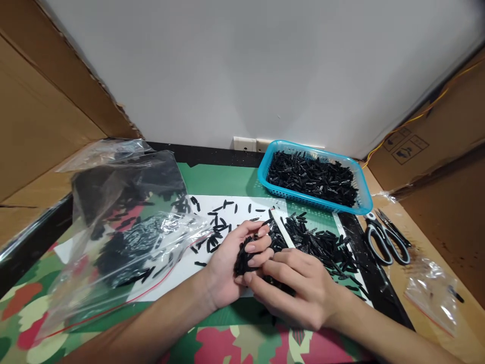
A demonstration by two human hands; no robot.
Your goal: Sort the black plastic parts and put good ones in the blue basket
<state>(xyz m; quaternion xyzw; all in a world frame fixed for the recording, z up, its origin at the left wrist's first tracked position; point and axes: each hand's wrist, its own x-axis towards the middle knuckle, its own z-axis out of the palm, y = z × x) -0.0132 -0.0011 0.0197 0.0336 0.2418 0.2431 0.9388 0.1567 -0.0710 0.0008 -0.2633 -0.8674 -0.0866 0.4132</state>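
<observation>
Small black pieces (242, 258) fill the palm of my left hand (237, 255), whose fingers curl over them. My right hand (295, 283) touches the fingertips of my left hand, its fingers bent close together; what it grips, if anything, is hidden. Just beyond my right hand, a white stick-like object (282, 228) leans over a pile of loose black pieces (329, 250). More pieces lie scattered on white paper (242, 202). To the left, a clear zip bag (132, 242) with a red seal line holds black pieces.
A blue basket (314, 198) full of black pieces stands at the back right. Scissors (384, 242) and a small clear bag (432, 296) lie at the right. Cardboard (38, 101) flanks both sides, and a pale wall (227, 65) rises behind.
</observation>
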